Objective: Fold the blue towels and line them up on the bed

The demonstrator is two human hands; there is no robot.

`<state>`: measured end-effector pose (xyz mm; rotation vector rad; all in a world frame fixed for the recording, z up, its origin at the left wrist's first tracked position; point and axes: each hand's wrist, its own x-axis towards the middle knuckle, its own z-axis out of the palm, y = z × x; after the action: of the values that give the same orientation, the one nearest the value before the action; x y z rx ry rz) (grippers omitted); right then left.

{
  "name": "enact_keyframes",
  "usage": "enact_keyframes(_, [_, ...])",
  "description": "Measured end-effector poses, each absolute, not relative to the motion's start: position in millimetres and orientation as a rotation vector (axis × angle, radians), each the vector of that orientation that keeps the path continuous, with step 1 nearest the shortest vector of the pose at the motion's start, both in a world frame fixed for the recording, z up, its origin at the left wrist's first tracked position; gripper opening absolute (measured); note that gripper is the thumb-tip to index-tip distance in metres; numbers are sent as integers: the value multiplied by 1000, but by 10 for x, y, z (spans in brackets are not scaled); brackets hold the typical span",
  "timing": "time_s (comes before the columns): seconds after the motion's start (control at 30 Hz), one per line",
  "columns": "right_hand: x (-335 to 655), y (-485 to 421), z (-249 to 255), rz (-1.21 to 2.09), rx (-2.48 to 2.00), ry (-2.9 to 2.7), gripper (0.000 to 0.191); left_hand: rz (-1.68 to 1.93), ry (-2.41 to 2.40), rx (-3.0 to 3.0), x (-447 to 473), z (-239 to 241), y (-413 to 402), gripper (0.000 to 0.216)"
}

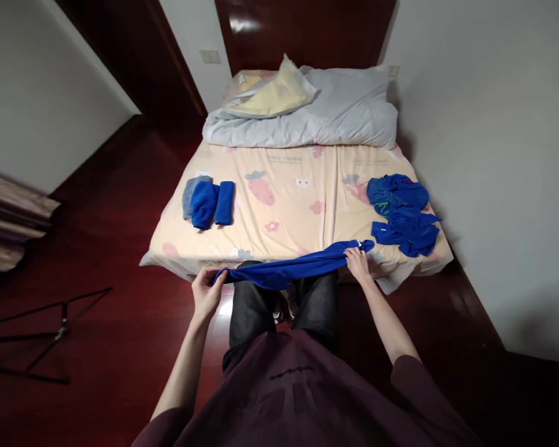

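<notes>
A blue cloth (291, 268) is stretched between my two hands in front of the bed's near edge, sagging a little in the middle. My left hand (207, 292) is closed on its left end, below the mattress corner. My right hand (356, 261) pinches its right end just over the bed's front edge. On the bed's left side lie rolled blue cloths (210, 202) side by side. A loose heap of blue cloths (403, 214) lies on the bed's right side.
The bed (298, 205) has a cream sheet printed with cartoon shapes. A pale blue duvet (335, 115) and a yellow pillow (272, 93) are bunched at its head. White wall runs along the right. Dark red wood floor surrounds the bed; a black stand (51, 335) lies at left.
</notes>
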<state>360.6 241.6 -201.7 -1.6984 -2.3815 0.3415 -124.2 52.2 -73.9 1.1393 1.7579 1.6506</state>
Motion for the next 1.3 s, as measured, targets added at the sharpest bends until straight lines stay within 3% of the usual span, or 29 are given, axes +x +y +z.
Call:
enact_keyframes(0.2, [3725, 2577, -1800, 433, -1653, -2155, 34, 1833, 1697, 1071, -1670, -768, 472, 51])
enact_keyframes(0.33, [3786, 2763, -1290, 460, -1590, -1866, 26, 2027, 1764, 990, -2142, -672, 586, 56])
enact_keyframes(0.43, [3808, 2764, -781, 473, -1462, -1828, 35, 2063, 1833, 948, -2474, -637, 605, 54])
enact_keyframes(0.53, [3803, 2590, -293, 506, -1338, -1936, 45, 1983, 1885, 1024, -2735, -660, 485, 46])
enact_keyframes(0.63, [3734, 2299, 106, 501, -1272, -2054, 46, 1609, 1872, 1239, -2865, -675, 323, 37])
enact_keyframes(0.77, [3425, 1882, 526, 430, -1143, -2273, 39, 1166, 1726, 1667, -2394, -515, 322, 32])
enact_keyframes(0.93, [2798, 1443, 973, 305, -770, -2599, 24, 1004, 1216, 1948, -727, -103, 701, 56])
enact_keyframes(1.03, [2619, 1272, 1176, 229, -634, -2685, 21, 893, 867, 2027, 10, 55, 965, 46])
enact_keyframes(1.3, [3027, 1204, 1293, 5, -707, -2432, 11, 1007, 1016, 2131, -273, -202, 982, 36])
